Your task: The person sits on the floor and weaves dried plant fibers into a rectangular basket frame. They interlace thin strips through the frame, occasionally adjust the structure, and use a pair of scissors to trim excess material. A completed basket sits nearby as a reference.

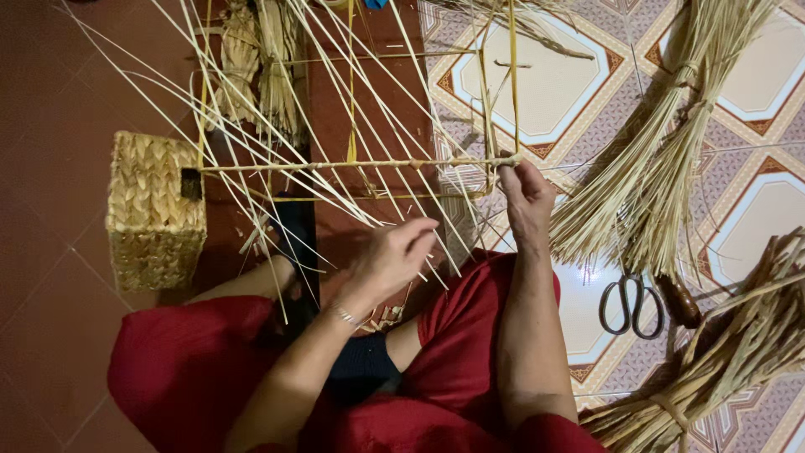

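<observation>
Straw strands [335,143] are fanning up and away from the left hand [390,260], which is pinching some; the right hand [527,197] is gripping the frame bar [360,164], lying crosswise.

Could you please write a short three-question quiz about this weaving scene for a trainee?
1. True or false: the right hand pinches a corner of the yellow frame.
2. What does the left hand touch: A) scissors, B) thin straw strands, C) the basket?
3. Which tool lies on the tiled floor beside the person's right arm?

Key
1. True.
2. B, the straw strands; the basket stands apart.
3. The scissors, next to a reed bundle.
</observation>
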